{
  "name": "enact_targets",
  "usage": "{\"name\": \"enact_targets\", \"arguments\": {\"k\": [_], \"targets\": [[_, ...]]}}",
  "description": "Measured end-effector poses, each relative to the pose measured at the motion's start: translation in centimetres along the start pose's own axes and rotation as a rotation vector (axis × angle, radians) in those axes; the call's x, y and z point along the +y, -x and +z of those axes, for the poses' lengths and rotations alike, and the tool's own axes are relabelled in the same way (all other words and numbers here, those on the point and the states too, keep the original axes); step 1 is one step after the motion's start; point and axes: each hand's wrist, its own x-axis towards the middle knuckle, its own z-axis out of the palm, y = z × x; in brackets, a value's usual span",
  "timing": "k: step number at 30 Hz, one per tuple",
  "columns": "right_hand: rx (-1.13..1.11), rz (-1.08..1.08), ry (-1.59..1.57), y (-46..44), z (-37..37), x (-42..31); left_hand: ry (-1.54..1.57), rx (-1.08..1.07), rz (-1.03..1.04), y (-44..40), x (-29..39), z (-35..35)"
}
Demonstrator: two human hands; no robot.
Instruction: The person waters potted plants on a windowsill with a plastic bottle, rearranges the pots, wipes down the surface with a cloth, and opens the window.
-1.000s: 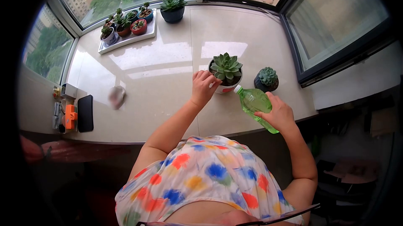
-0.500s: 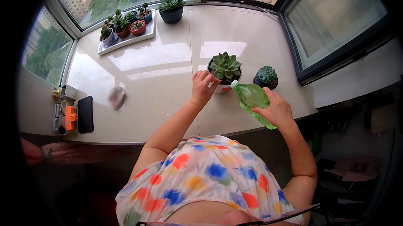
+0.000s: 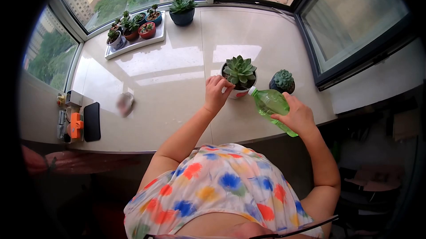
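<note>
A green succulent (image 3: 240, 69) grows in a pale flowerpot (image 3: 238, 93) with a red mark on its side. At the pot's left front rim is my left hand (image 3: 217, 92), its fingers bent and pinched on the edge under the leaves. What lies between its fingertips is mostly hidden. My right hand (image 3: 296, 115) grips a clear green plastic bottle (image 3: 271, 104) by its body. The bottle is tilted, and its white cap (image 3: 252, 91) points at the pot's right front side, close to the rim. Clear liquid shows inside.
A smaller succulent (image 3: 283, 80) in a dark pot stands beside the bottle. Another potted succulent (image 3: 182, 12) and a white tray (image 3: 135, 45) of several small pots line the window. At left lie a black phone-like slab (image 3: 92, 122) and an orange object (image 3: 76, 125). An open window sash (image 3: 350, 21) juts in at right.
The bottle and my right hand have shifted slightly to the right, so the cap is a little farther from the plant. My left hand stays at the rim.
</note>
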Motion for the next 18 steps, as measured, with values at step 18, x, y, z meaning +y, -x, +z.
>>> {"name": "enact_targets", "arguments": {"k": [18], "targets": [[0.053, 0.024, 0.055, 0.2, -0.9, 1.8, 0.013, -0.006, -0.001, 0.1, -0.2, 0.1]]}}
